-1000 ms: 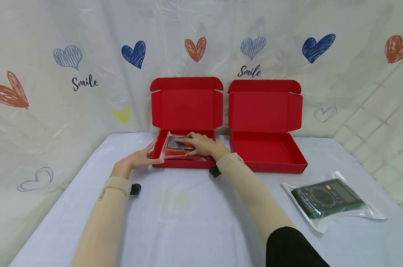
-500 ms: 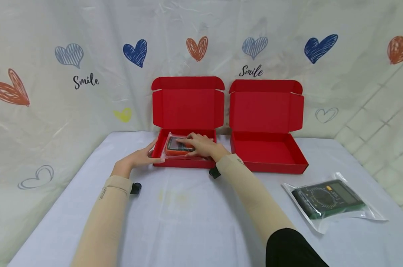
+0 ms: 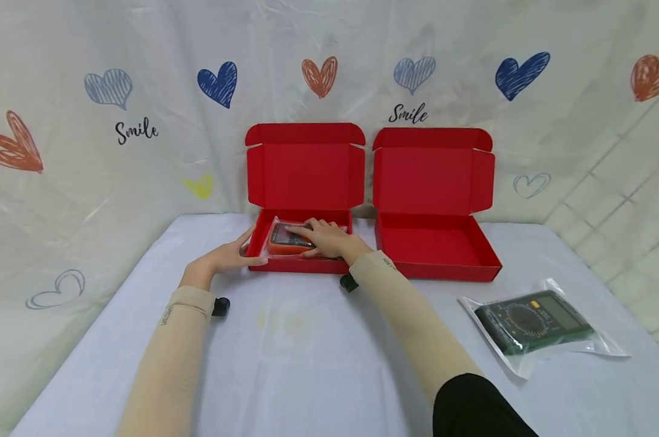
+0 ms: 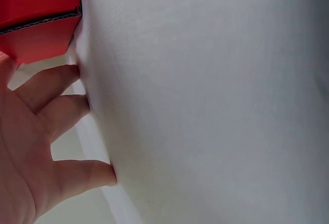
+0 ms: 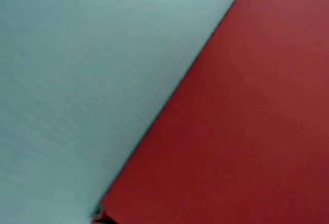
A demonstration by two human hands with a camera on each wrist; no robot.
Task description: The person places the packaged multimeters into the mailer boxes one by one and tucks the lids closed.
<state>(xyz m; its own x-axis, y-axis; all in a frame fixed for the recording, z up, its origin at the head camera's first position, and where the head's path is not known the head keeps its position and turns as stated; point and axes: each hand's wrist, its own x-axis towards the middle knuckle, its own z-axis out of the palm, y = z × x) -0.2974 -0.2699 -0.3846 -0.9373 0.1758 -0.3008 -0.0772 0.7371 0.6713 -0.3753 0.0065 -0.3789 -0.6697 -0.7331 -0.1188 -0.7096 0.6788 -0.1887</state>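
An orange-edged multimeter point(image 3: 286, 239) in a clear plastic bag lies inside the left red box point(image 3: 307, 265). My right hand point(image 3: 329, 239) rests over its right part, with the index finger stretched across the top and the thumb at the near edge. That hand is out of sight in the right wrist view, which shows only a red surface and a pale one. My left hand point(image 3: 228, 255) spans the box's left front corner, thumb along the front. In the left wrist view, extended fingers point(image 4: 61, 112) reach to the white cloth beside the red cardboard point(image 4: 38, 39).
A second red box point(image 3: 444, 272) stands with its lid up, right of the first. Nearer, on the right of the white-covered table point(image 3: 286, 370), lies a green-edged multimeter point(image 3: 534, 321) in a clear bag. A curtain with printed hearts point(image 3: 217, 84) hangs behind.
Both hands keep their places at the left box, and the bagged multimeter stays under the right hand. Only a slight shift of the head view shows.
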